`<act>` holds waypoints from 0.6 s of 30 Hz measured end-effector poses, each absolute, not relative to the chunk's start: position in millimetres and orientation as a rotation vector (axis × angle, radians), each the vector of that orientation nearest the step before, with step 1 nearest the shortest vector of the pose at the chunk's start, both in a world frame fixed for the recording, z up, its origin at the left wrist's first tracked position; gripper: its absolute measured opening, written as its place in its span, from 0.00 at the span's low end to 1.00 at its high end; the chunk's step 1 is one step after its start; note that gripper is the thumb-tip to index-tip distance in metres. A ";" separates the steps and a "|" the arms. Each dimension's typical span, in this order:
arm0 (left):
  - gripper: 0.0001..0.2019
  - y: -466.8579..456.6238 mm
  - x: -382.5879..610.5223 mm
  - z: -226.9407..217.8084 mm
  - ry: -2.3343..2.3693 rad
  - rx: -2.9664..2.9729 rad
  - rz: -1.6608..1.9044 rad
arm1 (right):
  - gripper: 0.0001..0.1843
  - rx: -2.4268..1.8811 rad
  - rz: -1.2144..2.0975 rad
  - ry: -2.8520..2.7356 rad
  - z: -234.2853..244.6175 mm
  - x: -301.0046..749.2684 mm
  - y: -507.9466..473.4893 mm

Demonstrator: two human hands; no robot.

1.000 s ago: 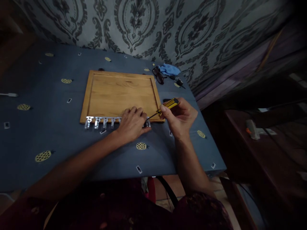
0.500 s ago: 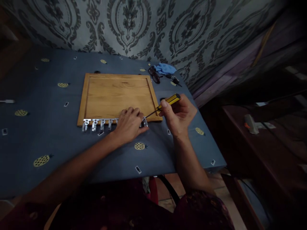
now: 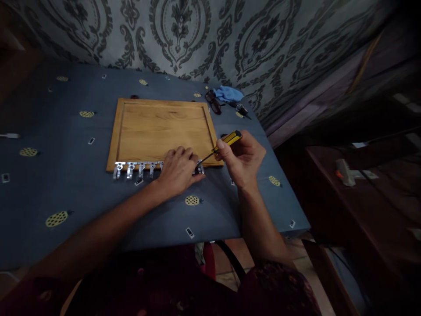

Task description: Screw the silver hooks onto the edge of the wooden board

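A framed wooden board (image 3: 158,127) lies flat on the table. Along its near edge runs a metal hook rail (image 3: 130,168) with several silver hooks. My left hand (image 3: 179,171) presses down over the right part of this rail, fingers on the board side and thumb on the near side, hiding some hooks. My right hand (image 3: 243,160) grips a screwdriver (image 3: 232,138) by its yellow and black handle. The shaft slants down to the left, its tip at the rail's right end beside my left fingers. Any screw there is too small to make out.
The blue table cover (image 3: 82,175) has pineapple prints. Sunglasses (image 3: 215,104), a blue cloth (image 3: 228,93) and what look like keys (image 3: 241,109) lie at the back right. A white cable end (image 3: 9,136) is at the left. A glue gun (image 3: 345,172) rests on dark furniture to the right.
The screwdriver handle and my right hand have shifted slightly left, with the tip still at the rail's right end. My left hand stays on the rail.
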State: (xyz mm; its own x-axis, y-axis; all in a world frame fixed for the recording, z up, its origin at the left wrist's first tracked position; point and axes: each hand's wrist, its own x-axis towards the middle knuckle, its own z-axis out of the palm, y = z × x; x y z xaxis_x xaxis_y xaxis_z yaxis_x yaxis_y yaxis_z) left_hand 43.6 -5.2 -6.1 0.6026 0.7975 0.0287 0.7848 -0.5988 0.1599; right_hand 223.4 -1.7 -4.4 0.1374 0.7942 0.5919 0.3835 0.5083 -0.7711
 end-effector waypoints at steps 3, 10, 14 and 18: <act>0.23 -5.3 43.6 -7.1 1.341 2.696 0.151 | 0.21 -1.088 0.449 -1.489 -1.0 223.5 -2.0; 0.24 -4.5 43.1 -10.5 1.337 2.714 0.179 | 0.20 -1.115 0.709 -1.514 12.8 231.8 -5.6; 0.24 -5.1 43.1 -10.3 1.335 2.713 0.179 | 0.19 -1.089 0.724 -1.506 13.7 230.1 -5.8; 0.24 -5.5 43.5 -8.5 1.339 2.706 0.159 | 0.21 -1.092 0.622 -1.469 5.8 224.4 -4.7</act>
State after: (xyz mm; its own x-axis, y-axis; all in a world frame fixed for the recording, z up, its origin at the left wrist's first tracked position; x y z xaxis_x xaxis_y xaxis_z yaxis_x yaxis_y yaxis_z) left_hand 43.5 -5.5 -8.5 0.6036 0.7962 0.0416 0.7838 -0.6021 0.1517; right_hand 224.4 -4.7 5.8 0.0776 0.8822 0.4644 0.2811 0.4276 -0.8592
